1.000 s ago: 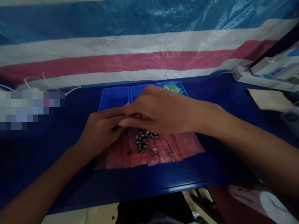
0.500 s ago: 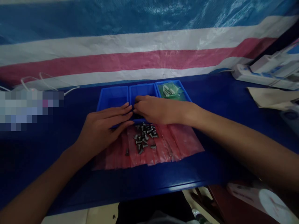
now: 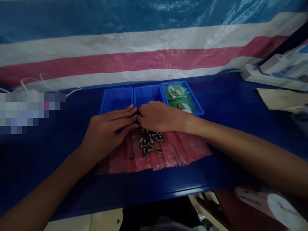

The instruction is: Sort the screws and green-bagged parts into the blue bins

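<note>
Several dark metal screws (image 3: 149,143) lie in a loose pile on red plastic bags (image 3: 192,146). Just behind the pile, my right hand (image 3: 161,116) is at the front of the middle blue bin (image 3: 148,94), its fingers curled. What is in its fingertips, if anything, is hidden. Flat and stretched out, the fingers of my left hand (image 3: 108,128) lie at the front of the left blue bin (image 3: 117,98), tips close to my right fingertips. The right blue bin (image 3: 198,110) holds green bags (image 3: 181,88) with light metal pins in them.
A striped plastic sheet (image 3: 144,38) hangs behind the blue table (image 3: 134,189). At the far right stand a white power strip (image 3: 260,75) and a beige sheet (image 3: 279,99). White cables (image 3: 48,80) lie at the back left, near a blurred-out patch.
My right hand has drawn back towards me from inside the middle bin to its front edge, uncovering more of the right bin. My left hand has hardly moved.
</note>
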The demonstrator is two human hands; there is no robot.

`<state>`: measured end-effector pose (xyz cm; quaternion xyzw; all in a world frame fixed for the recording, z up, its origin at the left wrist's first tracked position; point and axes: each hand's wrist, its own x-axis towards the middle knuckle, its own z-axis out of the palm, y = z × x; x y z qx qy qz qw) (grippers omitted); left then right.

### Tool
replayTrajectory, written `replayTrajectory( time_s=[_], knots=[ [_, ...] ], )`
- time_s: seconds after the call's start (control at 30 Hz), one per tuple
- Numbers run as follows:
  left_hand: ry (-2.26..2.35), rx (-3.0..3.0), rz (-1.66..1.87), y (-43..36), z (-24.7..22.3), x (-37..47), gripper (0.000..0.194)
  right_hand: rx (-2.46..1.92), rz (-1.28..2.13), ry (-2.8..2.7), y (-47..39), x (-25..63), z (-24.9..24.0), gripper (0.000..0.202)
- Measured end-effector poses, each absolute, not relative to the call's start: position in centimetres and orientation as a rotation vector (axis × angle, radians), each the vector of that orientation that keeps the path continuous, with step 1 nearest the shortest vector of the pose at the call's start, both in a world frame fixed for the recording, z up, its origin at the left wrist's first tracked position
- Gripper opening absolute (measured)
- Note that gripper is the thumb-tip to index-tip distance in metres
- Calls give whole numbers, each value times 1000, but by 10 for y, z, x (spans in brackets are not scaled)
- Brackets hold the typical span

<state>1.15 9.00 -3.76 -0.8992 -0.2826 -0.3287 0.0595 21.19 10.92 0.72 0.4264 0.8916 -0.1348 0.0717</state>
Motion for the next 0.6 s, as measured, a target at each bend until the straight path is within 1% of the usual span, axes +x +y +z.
replayTrajectory(
  time_s=[0.3,0.43,0.6],
  knots=[
    [-895,-2720,-1041,87,-38,12,7,1540,-500,2670,109,213,5,38],
    [-897,-2723,-1057,87,-38,11,9,1459,-495,2661,109,211,5,37],
    [-910,-2716,-1051,88,-41,12,9,1292,-384,2658,108,208,5,34]
  ],
)
